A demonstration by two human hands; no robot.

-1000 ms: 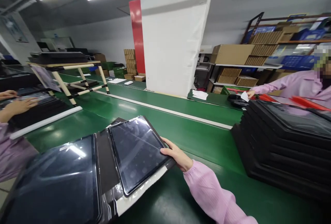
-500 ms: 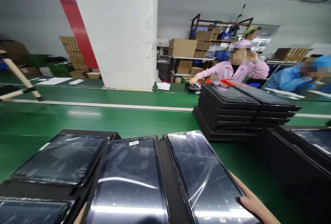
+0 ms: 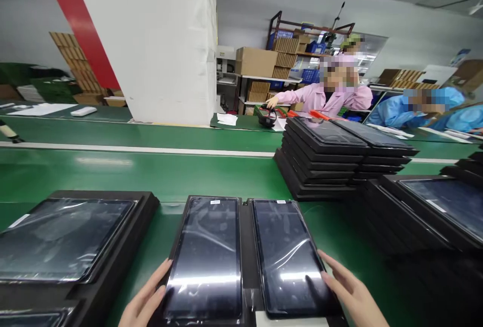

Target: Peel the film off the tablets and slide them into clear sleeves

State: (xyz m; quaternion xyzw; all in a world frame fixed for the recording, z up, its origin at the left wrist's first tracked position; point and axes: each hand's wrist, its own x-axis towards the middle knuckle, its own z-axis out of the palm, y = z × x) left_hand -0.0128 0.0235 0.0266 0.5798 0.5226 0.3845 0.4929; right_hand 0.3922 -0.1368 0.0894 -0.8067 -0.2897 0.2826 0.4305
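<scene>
Two dark flat screens in clear film, the left screen point(image 3: 206, 251) and the right screen point(image 3: 289, 246), lie side by side in a black foam tray point(image 3: 249, 251). A small white label sits near the far edge of each. My left hand point(image 3: 145, 297) grips the tray's left side, fingers along its edge. On the opposite side, my right hand point(image 3: 352, 292) holds the right edge, thumb near the screen. The tray is above or on the green table surface; contact underneath is hidden. Something pale point(image 3: 292, 321) shows at the tray's near edge.
Left of me is another black tray point(image 3: 128, 246) with screens. A stack of black trays point(image 3: 324, 161) stands ahead right, and a further stack point(image 3: 392, 206) sits nearer right. Across the green bench point(image 3: 169, 171), a person in pink point(image 3: 320, 96) touches a black object; people in blue are farther right.
The held tray has gone down and away from the left-hand tray, leaving a green gap between them. More of my left hand shows. My view has shifted right.
</scene>
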